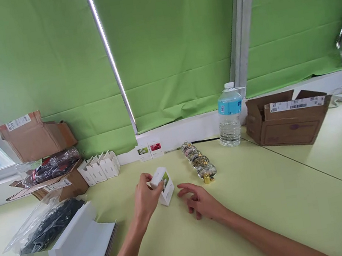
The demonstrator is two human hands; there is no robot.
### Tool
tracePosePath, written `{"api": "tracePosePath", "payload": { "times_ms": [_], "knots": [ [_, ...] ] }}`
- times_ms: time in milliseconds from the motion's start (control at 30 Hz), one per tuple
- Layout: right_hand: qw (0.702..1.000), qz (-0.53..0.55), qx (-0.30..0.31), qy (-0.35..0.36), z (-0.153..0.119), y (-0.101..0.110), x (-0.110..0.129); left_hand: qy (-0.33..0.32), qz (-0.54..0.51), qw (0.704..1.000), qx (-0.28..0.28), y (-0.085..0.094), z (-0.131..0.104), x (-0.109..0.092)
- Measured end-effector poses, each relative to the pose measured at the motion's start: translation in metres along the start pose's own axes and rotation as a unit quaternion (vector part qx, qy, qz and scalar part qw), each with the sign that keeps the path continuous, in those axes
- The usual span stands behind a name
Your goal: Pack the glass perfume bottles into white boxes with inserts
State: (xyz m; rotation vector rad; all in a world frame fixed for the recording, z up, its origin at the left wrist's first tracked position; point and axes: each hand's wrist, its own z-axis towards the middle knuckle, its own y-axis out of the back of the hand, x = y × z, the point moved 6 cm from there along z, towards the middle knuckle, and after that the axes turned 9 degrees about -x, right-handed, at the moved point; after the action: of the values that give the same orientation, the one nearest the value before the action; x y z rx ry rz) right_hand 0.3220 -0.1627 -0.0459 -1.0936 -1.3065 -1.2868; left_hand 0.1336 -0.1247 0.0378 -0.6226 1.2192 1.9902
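Observation:
My left hand (148, 193) grips a small white carton (167, 191) with a green flower picture, thumb on its front and fingers behind its left side. The carton stands slightly tilted over the table. Just to its right, my right hand (198, 201) is held apart from it, fingers loosely curled and spread, holding nothing. Beyond the right hand lies a row of several glass bottles (199, 160), the nearest with a gold cap. At the back, two similar cartons, one with a white-flower picture (143, 152) and one with a red picture (156, 148), stand side by side.
Several open white boxes (101, 167) stand back left, beside stacked brown cardboard boxes (38, 138). White papers (88, 242) and a plastic bag with dark contents (51, 224) lie front left. A large water bottle (230, 116) and an open cardboard box (287, 124) stand back right.

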Motion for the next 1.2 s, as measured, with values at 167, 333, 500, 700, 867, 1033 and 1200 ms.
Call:
{"api": "tracePosePath", "payload": {
  "times_ms": [167,333,500,700,867,1033,1200],
  "knots": [
    [0.999,0.022,0.02,0.04,-0.017,-0.011,0.022,0.048,-0.164,0.973,0.158,-0.014,-0.032,-0.013],
    [0.997,0.045,0.049,0.04,-0.022,-0.018,0.032,0.081,-0.227,0.943,0.228,-0.03,-0.04,-0.005],
    [0.994,0.075,0.065,0.051,-0.026,-0.014,0.048,-0.026,-0.073,0.994,0.076,-0.015,-0.04,-0.003],
    [0.993,0.058,0.06,0.084,-0.03,-0.01,0.064,-0.173,0.045,0.984,0.005,0.0,-0.056,-0.033],
    [0.992,-0.019,0.011,0.126,-0.032,-0.006,0.073,-0.212,0.118,0.97,0.005,-0.005,-0.066,-0.04],
    [0.987,-0.071,-0.008,0.143,-0.037,0.0,0.085,-0.315,0.163,0.935,-0.033,-0.006,-0.072,-0.05],
    [0.987,-0.084,0.011,0.135,-0.037,0.004,0.087,-0.353,0.187,0.916,-0.033,-0.007,-0.078,-0.059]
  ]
}}
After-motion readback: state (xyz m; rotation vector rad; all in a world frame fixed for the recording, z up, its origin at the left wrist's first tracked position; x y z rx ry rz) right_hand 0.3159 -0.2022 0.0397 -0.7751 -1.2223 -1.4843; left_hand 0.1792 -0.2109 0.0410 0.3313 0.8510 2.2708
